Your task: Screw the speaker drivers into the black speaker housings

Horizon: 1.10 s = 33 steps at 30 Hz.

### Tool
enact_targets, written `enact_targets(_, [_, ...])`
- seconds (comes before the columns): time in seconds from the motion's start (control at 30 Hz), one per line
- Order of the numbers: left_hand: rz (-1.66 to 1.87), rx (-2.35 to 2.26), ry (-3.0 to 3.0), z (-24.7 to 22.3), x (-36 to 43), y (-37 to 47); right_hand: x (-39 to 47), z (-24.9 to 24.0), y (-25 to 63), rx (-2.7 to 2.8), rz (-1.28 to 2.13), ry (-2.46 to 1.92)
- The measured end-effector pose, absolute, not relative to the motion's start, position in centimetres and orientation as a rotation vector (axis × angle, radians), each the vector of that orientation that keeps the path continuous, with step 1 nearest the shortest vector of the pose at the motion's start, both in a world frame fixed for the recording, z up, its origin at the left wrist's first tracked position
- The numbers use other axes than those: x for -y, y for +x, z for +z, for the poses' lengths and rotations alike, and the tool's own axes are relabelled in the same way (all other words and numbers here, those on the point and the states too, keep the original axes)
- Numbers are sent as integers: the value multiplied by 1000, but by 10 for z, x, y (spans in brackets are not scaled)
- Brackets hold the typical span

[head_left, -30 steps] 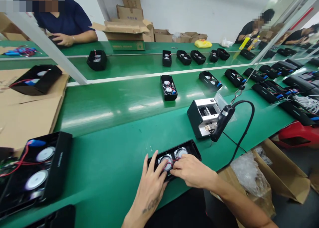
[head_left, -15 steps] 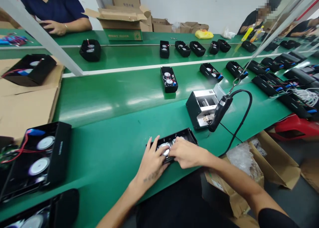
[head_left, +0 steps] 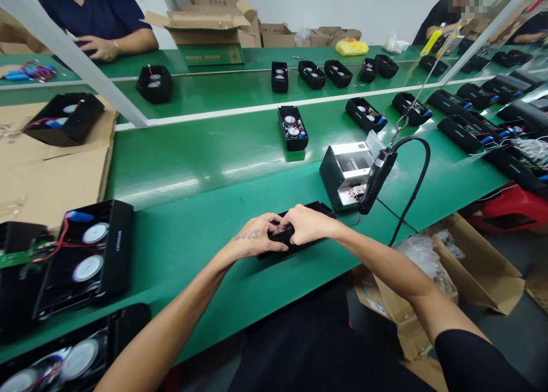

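Observation:
A black speaker housing (head_left: 310, 239) lies on the green bench, its near long wall facing me. My left hand (head_left: 262, 235) is wrapped round its left part, thumb against the near wall and fingers over the open top. Close beside it, my right hand (head_left: 305, 223) grips the near wall and rim with bent fingers, and most fingertips are hidden inside the housing. The round drivers within are covered by the hands. Behind and to the right hangs a black electric screwdriver (head_left: 375, 178), next to a silver and black screw feeder (head_left: 349, 172).
Open speaker housings with white drivers stand at the left (head_left: 117, 249) and on the belt (head_left: 293, 128). Cardboard boxes (head_left: 488, 266) and a red stool (head_left: 514, 209) are at the lower right. Co-workers sit across the bench.
Both hands have moved up, and the housing has tilted so its near wall shows and the drivers no longer do. My left hand has gone from spread over the drivers to round the housing.

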<state>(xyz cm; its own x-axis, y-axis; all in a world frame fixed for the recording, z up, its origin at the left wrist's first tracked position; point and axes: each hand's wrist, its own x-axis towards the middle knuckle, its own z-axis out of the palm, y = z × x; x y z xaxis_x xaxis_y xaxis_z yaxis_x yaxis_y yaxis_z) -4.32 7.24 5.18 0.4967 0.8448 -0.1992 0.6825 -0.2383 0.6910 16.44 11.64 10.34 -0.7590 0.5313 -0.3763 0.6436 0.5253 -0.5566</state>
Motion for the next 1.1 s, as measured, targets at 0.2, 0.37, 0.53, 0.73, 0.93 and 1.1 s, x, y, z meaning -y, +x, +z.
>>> enact_targets(0.2, [249,-1241,1903,54,-78,-46,-112,100,163,-2697,-780,920])
enact_targets(0.37, [255,-1271,1850,54,-78,-43,-118,105,154,-2575,-940,961])
enact_targets(0.53, [268,-1269,1817,54,-78,-41,-125,110,149,-2533,-1014,981])
enact_targets(0.73, [301,-1224,1817,53,-80,-44,-114,98,156,-2666,-1006,1010])
enact_targets(0.93, [303,-1245,1841,51,-75,-42,-116,94,161,-2679,-964,931])
enact_targets(1.1, [330,-1290,1907,51,-67,-39,-125,101,150,-2574,-992,868])
